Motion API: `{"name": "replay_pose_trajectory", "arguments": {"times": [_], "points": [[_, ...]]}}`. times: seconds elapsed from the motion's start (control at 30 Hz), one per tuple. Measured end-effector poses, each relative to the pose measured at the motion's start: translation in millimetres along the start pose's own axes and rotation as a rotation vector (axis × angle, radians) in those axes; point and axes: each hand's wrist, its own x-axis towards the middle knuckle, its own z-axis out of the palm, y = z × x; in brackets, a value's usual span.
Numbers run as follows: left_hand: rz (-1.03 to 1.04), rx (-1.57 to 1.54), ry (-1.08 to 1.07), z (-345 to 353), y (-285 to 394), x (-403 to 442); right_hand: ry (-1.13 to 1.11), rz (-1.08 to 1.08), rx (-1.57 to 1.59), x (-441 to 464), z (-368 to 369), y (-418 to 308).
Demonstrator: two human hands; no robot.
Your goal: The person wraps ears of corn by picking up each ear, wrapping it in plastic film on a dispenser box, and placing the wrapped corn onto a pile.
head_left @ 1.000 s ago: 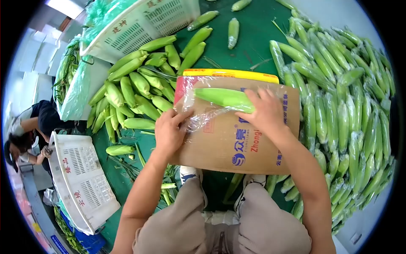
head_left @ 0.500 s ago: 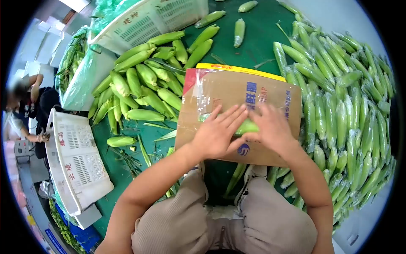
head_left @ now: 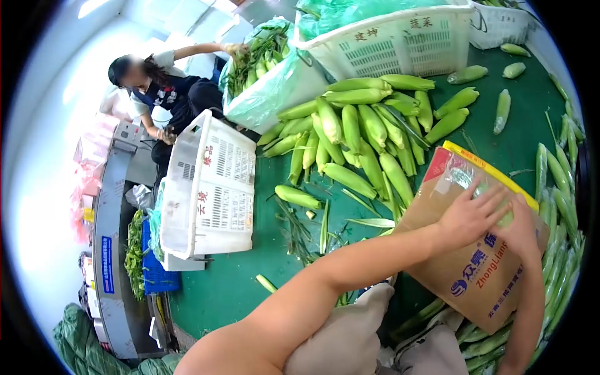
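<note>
A flat cardboard piece (head_left: 437, 219) with blue and red print lies tilted at the right, over a yellow-edged sheet (head_left: 494, 172). My left hand (head_left: 472, 215) rests on its upper part, fingers spread and flat. Beside it, touching, is my right hand (head_left: 520, 230), its fingers partly behind the left ones. Clear film and a bit of a green corn ear (head_left: 505, 219) show between and under the hands. Most of that ear is hidden. Wrapped ears (head_left: 559, 250) lie to the right, and a pile of unwrapped ears (head_left: 356, 128) is at upper centre.
A white crate (head_left: 225, 187) stands left of the green surface (head_left: 250, 275). Another crate (head_left: 400, 47) and a plastic-lined bin (head_left: 281, 87) are behind the pile. A person (head_left: 169, 94) sits at upper left, one hand at the bin. Loose ears lie at upper right.
The view has swung left, so everything appears shifted right. Both hands have gone from the ear's ends to lying over it near the cardboard's upper part. The other person's arm now reaches into the bin.
</note>
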Motion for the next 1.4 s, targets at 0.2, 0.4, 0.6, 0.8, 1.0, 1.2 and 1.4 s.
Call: {"name": "replay_pose_trajectory", "arguments": {"times": [0.2,0.4,0.6,0.8,1.0,1.2,1.4], "points": [[-0.069,-0.132,-0.352,0,24,-6,-0.666,0.347,0.007,-9,-60,-47],[-0.054,-0.338,-0.697,-35,25,13,-0.105,-0.389,-0.306,-8,19,9],[0.015,-0.677,-1.305,-24,59,-42,-0.282,-0.315,-0.292,-12,10,-24],[0.065,-1.040,-1.568,-35,95,-151,-0.341,-0.356,0.011,-78,8,-69],[-0.131,-0.830,-1.092,-156,25,-45,-0.687,0.198,0.884,-182,65,-105],[-0.968,-1.584,0.157,-137,19,-63,-0.269,0.068,1.005,-170,74,-101],[-0.852,-1.400,0.036,-58,90,-72,0.138,-0.041,1.310,-132,88,-121]]}}
